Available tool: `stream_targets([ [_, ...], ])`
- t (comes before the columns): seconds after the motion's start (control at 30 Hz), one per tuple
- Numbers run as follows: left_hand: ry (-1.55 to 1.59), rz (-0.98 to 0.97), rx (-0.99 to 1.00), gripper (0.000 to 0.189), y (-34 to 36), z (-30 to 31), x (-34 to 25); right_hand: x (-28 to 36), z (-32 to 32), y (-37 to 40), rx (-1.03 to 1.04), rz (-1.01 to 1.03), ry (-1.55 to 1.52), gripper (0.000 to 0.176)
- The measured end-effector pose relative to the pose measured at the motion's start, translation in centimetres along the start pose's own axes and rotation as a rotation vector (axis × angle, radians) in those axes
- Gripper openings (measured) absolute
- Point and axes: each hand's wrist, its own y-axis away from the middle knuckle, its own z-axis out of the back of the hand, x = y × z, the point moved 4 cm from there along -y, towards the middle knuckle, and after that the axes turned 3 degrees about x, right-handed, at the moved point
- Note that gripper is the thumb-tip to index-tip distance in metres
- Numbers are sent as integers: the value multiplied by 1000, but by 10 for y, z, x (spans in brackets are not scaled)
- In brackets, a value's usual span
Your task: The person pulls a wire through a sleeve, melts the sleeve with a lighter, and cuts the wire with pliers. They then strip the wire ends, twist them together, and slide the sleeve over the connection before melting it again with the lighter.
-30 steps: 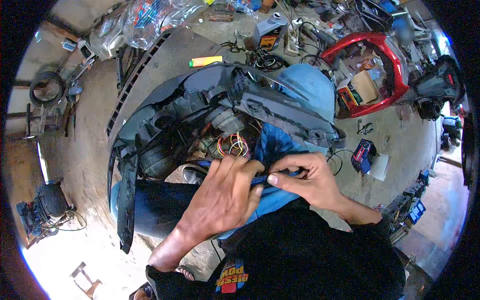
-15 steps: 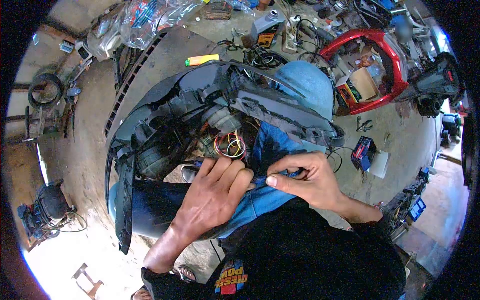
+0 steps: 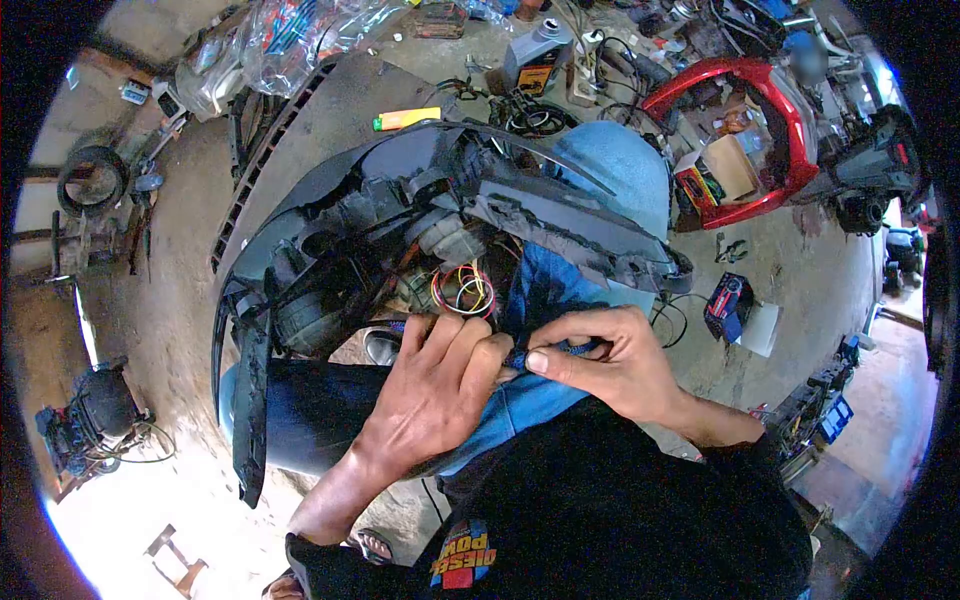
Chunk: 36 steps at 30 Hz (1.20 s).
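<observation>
A large dark plastic vehicle part [image 3: 360, 185] rests across my lap, with coiled red, yellow and white wires [image 3: 463, 290] hanging from its middle. Just below the wires, my left hand [image 3: 430, 385] is closed with its fingers curled. My right hand [image 3: 610, 360] pinches a thin dark blue braided piece [image 3: 575, 348] between thumb and forefinger. The fingertips of both hands meet over my jeans [image 3: 545, 400]. What my left fingers grip is hidden behind them.
A red frame-shaped part [image 3: 800, 140] and an open cardboard box [image 3: 728, 168] lie at the upper right. A grey bottle [image 3: 537, 60] stands beyond the dark part, near a yellow-orange item [image 3: 408, 118]. A small dark blue box [image 3: 727, 305] is at the right.
My right hand has moved slightly left, so the fingertips of both hands are closer together. The dark part and its wires have shifted slightly right.
</observation>
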Motion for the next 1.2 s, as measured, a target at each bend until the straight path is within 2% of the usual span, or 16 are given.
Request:
stream_targets([
  [0.5,-10,18,33,31,-3,-1,-5,-2,-3,0,-23,22,19,18],
  [0.83,154,-24,-19,32,-5,-1,-2,-3,0,-1,33,-1,-3,17],
  [1.0,228,-23,-55,32,-3,4,-1,2,5,-1,108,56,44,17],
  [1.13,341,31,-18,24,-4,8,0,8,10,-1,126,126,136,17],
  [1.2,375,65,-17,20,-6,10,1,17,8,-1,88,260,215,17],
])
